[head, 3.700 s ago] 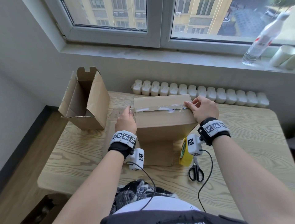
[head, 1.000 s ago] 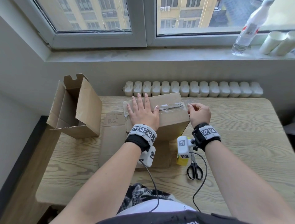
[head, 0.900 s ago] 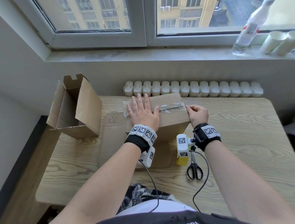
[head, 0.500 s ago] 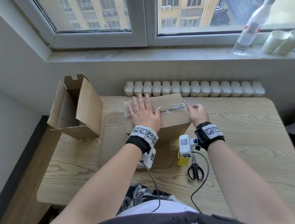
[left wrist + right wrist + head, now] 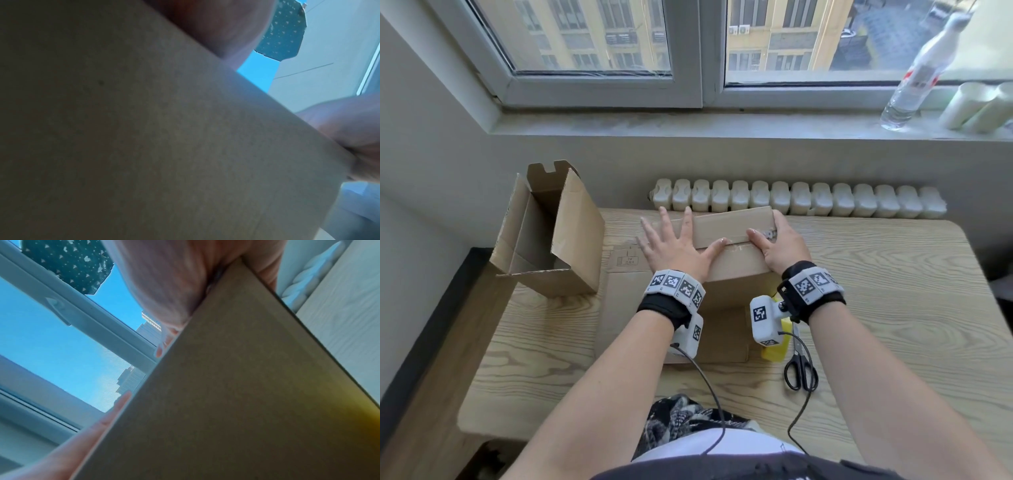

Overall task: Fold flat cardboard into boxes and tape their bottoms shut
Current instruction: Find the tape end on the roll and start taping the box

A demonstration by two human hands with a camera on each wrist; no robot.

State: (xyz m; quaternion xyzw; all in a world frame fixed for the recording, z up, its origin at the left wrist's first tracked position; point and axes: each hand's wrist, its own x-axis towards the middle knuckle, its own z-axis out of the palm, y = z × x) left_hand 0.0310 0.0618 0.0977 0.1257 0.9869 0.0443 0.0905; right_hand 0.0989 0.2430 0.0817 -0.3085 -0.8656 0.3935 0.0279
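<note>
A brown cardboard box stands on the table with its bottom up, and clear tape runs along the middle seam. My left hand lies flat on the left half of that face with its fingers spread. My right hand holds the box's right end: the thumb lies along the tape and the fingers bend over the right edge, out of sight. Box cardboard fills the left wrist view. In the right wrist view the box shows from below, with my right hand over its top corner.
An open box lies on its side at the table's left. Flat cardboard lies under the taped box. A yellow tape roll and black scissors sit near my right wrist. A bottle stands on the windowsill.
My right hand has moved from beside the box's right end up onto it, with the thumb now laid along the tape. My left hand has stayed flat on top.
</note>
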